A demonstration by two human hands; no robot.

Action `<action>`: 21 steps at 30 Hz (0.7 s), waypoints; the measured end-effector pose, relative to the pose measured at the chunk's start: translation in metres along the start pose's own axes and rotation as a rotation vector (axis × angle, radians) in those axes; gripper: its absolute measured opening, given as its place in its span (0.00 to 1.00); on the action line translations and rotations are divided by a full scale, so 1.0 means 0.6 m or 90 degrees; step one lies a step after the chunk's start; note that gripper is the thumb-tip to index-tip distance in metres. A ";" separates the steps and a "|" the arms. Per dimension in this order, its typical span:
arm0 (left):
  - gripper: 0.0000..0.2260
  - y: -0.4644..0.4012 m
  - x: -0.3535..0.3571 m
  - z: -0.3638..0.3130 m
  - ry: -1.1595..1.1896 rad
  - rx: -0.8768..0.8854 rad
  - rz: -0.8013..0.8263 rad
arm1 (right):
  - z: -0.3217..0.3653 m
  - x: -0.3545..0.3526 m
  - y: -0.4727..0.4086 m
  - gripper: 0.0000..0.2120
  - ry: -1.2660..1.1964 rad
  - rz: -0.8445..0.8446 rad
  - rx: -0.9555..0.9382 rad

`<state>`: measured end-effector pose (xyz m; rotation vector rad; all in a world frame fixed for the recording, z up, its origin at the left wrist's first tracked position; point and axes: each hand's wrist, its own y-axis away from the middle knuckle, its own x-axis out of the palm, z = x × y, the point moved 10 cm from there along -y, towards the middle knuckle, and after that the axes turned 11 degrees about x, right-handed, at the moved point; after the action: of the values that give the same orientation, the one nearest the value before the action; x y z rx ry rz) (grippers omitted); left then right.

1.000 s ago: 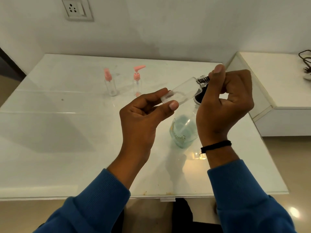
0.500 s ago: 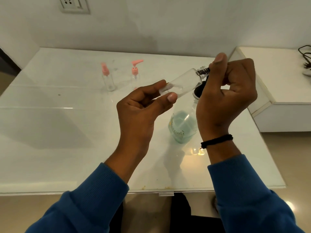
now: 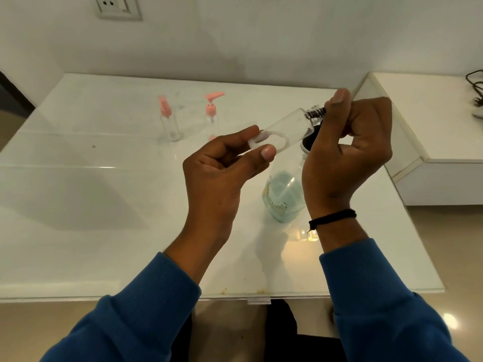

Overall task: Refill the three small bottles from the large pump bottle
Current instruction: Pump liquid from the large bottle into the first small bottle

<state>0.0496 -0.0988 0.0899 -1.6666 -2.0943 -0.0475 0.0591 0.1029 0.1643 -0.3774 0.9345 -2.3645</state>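
Head view shows the left hand (image 3: 222, 168) pinching the base of a clear small bottle (image 3: 285, 131) between thumb and fingertips, tipping it nearly on its side so the threaded neck points at the right hand (image 3: 345, 152). That hand's fingers are curled tight at the neck, probably around a cap or the pump nozzle, though what they enclose is hidden. The large pump bottle (image 3: 285, 194), with pale green liquid low inside, stands on the white table (image 3: 104, 205) directly beneath, handy for filling. Two other small bottles with pink pumps (image 3: 168, 121) (image 3: 212, 114) stand capped well back, out of the way.
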 end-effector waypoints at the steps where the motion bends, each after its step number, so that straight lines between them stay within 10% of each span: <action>1: 0.19 0.000 0.000 0.000 0.000 0.000 0.002 | -0.001 0.000 0.000 0.17 0.000 0.001 0.000; 21: 0.19 -0.002 -0.001 0.000 0.008 -0.002 -0.003 | 0.000 0.001 -0.002 0.18 -0.001 0.003 -0.001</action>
<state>0.0487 -0.1000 0.0900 -1.6597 -2.0891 -0.0631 0.0579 0.1031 0.1648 -0.3774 0.9351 -2.3590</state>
